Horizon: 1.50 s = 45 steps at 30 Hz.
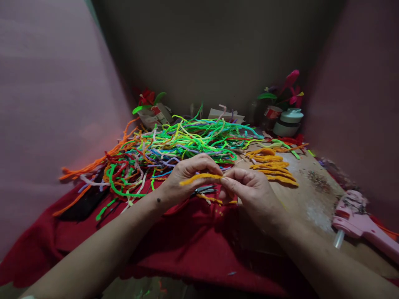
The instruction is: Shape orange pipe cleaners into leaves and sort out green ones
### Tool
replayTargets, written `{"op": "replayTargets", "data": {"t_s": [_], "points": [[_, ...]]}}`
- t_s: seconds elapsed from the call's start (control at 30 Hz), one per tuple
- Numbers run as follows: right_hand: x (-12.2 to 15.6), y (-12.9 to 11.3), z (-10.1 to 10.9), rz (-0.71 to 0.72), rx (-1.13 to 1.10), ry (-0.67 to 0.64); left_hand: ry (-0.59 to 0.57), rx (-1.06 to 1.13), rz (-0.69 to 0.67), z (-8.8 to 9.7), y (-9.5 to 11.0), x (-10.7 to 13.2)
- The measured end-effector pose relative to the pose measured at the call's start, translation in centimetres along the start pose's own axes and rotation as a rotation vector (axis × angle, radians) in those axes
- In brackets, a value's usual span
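At the far left, a red cloth [187, 241] is seen spread over the bench, and a dark flat object, too dim to be identified, is partly covered by stray strands. A loose heap of pipe cleaners [174, 143] in orange, green, blue, red and lilac is spread across the cloth behind the hands. Behind this heap, a red artificial flower [147, 97] is propped near the back wall.

In the middle, a short orange pipe cleaner [199, 177] is held just above the cloth. Its left part is pinched by the fingers [205, 162] of the left hand [187, 174], and its right end is gripped by the fingers [237, 174] of the right hand [252, 193]. Both sets of fingers are closed on it. A pair of grey snips [204, 190] is laid on the cloth just beneath the hands.

To the right, a wooden board [308, 195] is set on the bench, and a row of orange shaped pieces [272, 166] is laid on it. Behind these, a white jar [288, 122] and pink artificial flowers [291, 89] are placed. At the far right, a pink glue gun [361, 220] is laid on the board's edge.
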State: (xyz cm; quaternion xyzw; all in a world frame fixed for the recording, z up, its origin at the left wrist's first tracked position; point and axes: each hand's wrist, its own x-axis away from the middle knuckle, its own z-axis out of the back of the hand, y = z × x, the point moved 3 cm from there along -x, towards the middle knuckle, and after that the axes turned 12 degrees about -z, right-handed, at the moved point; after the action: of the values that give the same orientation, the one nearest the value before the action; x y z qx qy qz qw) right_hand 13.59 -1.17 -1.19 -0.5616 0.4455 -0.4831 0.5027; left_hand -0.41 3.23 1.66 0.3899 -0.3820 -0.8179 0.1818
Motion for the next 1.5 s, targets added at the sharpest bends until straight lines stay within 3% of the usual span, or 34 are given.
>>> {"op": "replayTargets", "data": {"t_s": [0.07, 0.17, 0.23, 0.37, 0.4, 0.47, 0.63, 0.73, 0.8, 1.0, 1.1, 1.17, 1.23, 1.33, 1.4, 1.5], "points": [[0.0, -0.1, -0.1, -0.034, -0.027, -0.035, -0.023, -0.097, -0.093, 0.2, 0.4, -0.1], [0.3, -0.4, -0.1, 0.002, 0.06, -0.012, -0.014, -0.1, -0.09, 0.2, 0.5, 0.0], [0.7, -0.6, -0.1, 0.126, 0.226, 0.061, -0.028, 0.008, 0.039, -0.1, 0.1, 0.2], [1.7, -0.8, -0.4, 0.497, 0.634, 0.274, -0.066, 0.435, 0.444, -1.2, -1.6, 1.0], [1.7, -0.7, -0.4, 0.533, 0.672, 0.291, -0.062, 0.501, 0.497, -1.3, -1.8, 1.2], [1.3, -0.4, -0.4, 0.472, 0.611, 0.261, -0.05, 0.525, 0.523, -1.4, -2.2, 1.2], [0.0, 0.2, 0.0, -0.044, 0.033, 0.025, 0.022, 0.322, 0.397, -0.5, -2.1, 0.5], [-0.3, 0.7, 0.1, -0.24, -0.142, -0.024, 0.025, 0.105, 0.317, -0.2, -1.7, 0.2], [-0.4, 1.0, 0.2, -0.277, -0.173, 0.0, 0.022, -0.09, 0.212, -0.2, -1.5, 0.1], [-0.7, 1.1, 0.5, -0.186, -0.08, 0.091, -0.025, -0.642, -0.256, -1.0, -0.9, 0.6], [-0.8, 1.0, 0.4, -0.154, -0.012, 0.093, -0.044, -0.685, -0.283, -1.1, -0.8, 0.6], [-0.7, 0.9, 0.2, -0.107, 0.058, 0.071, -0.05, -0.64, -0.197, -1.0, -0.7, 0.5], [-0.5, 0.6, 0.3, 0.034, 0.166, 0.137, -0.07, -0.571, -0.094, -0.8, -0.6, 0.4], [0.4, -0.6, 0.8, 0.439, 0.457, 0.425, -0.132, -0.464, -0.004, -0.8, -0.3, 0.3], [0.9, -1.0, 0.6, 0.656, 0.688, 0.527, -0.166, -0.401, 0.012, -0.9, -0.2, 0.3], [0.8, -0.8, 0.2, 0.69, 0.882, 0.469, -0.149, -0.352, 0.027, -1.0, -0.3, 0.4]]}}
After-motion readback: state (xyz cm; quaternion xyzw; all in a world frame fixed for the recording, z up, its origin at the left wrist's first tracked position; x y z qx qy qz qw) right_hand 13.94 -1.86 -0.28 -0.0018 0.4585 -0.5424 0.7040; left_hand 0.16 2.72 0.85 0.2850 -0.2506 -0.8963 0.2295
